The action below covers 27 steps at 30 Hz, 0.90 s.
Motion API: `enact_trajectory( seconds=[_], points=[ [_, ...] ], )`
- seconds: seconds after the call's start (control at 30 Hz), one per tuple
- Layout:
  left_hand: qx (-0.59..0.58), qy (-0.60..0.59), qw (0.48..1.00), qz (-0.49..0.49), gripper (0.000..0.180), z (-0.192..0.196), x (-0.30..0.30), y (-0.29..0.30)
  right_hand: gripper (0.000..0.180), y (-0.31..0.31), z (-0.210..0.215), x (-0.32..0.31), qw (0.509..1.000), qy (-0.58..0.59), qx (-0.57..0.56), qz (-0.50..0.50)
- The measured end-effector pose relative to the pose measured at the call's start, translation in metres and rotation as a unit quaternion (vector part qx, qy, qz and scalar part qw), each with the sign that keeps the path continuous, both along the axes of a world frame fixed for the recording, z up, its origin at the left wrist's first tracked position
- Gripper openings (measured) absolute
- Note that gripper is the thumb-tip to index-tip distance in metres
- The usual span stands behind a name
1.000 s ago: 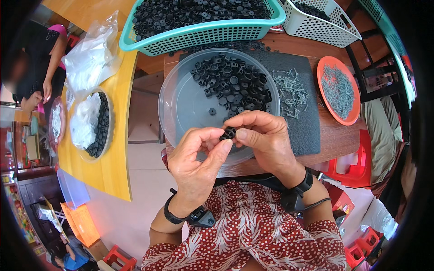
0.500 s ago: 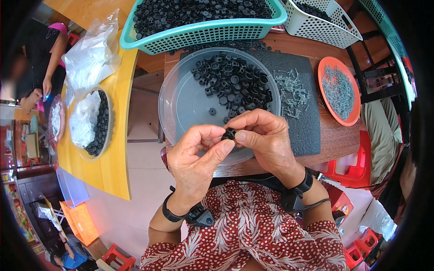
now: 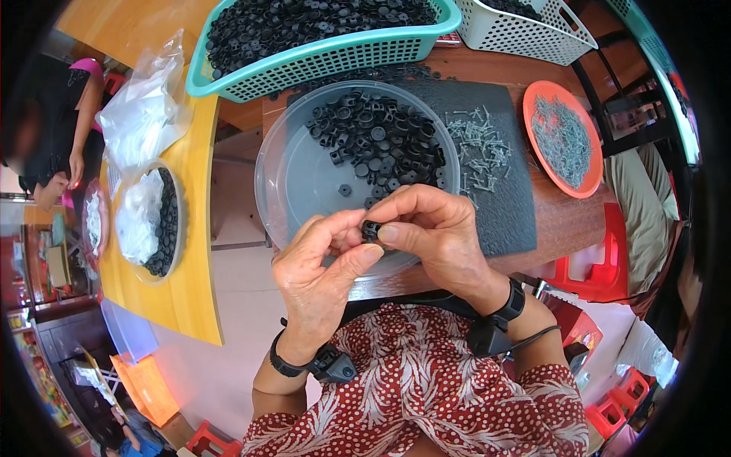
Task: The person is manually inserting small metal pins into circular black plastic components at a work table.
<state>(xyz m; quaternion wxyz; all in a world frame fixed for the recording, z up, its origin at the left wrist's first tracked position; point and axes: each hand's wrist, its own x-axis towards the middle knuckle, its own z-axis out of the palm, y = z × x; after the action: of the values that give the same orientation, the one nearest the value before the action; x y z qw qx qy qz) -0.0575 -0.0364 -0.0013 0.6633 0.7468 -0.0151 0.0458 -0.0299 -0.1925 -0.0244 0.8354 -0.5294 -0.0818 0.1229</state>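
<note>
A small black ring-shaped plastic part [image 3: 371, 230] is pinched between both hands, just over the near rim of a round clear tub [image 3: 268, 164]. My left hand [image 3: 318, 255] has its thumb and fingertips closed at the left side of the part. From the right, my right hand [image 3: 430, 238] grips it between thumb and forefinger. Many similar black parts [image 3: 381, 141] are heaped at the tub's far and right side, with one knob-like piece [image 3: 345, 190] lying apart. The fingers hide much of the held part.
Loose screws [image 3: 480, 148] lie on a dark foam mat [image 3: 510, 221] right of the tub. An orange plate [image 3: 533, 141] holds more screws. A teal basket [image 3: 320, 65] of black parts and a white basket [image 3: 525, 42] stand behind. Another person's hand [image 3: 76, 166] shows at far left.
The view has shifted slightly, so most things sit further left. Both hands still hold the black part, which has turned a little between the fingertips.
</note>
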Motion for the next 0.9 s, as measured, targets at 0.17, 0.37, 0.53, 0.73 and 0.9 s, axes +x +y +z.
enact_trajectory(
  seconds=[0.17, 0.37, 0.53, 0.73, 0.9],
  points=[
    [0.024, -0.031, 0.999, -0.003, 0.032, -0.001, 0.002, 0.0, 0.018, 0.0, 0.004, 0.0, 1.0, 0.006, -0.018, -0.002],
    [0.027, -0.022, 0.999, -0.004, 0.028, 0.0, 0.001, -0.002, 0.02, -0.002, 0.002, -0.001, 0.997, -0.038, -0.058, -0.019],
    [0.01, 0.013, 1.0, -0.01, 0.025, -0.003, 0.0, -0.001, 0.018, -0.003, 0.002, 0.0, 0.994, -0.063, -0.085, -0.034],
    [-0.016, 0.039, 0.999, -0.028, 0.023, -0.003, 0.002, -0.001, 0.017, -0.003, 0.002, 0.0, 0.99, -0.089, -0.101, -0.045],
    [0.026, 0.004, 0.999, -0.035, 0.026, -0.012, 0.001, -0.001, 0.017, -0.002, 0.006, -0.002, 0.992, -0.061, -0.095, -0.049]
  ],
)
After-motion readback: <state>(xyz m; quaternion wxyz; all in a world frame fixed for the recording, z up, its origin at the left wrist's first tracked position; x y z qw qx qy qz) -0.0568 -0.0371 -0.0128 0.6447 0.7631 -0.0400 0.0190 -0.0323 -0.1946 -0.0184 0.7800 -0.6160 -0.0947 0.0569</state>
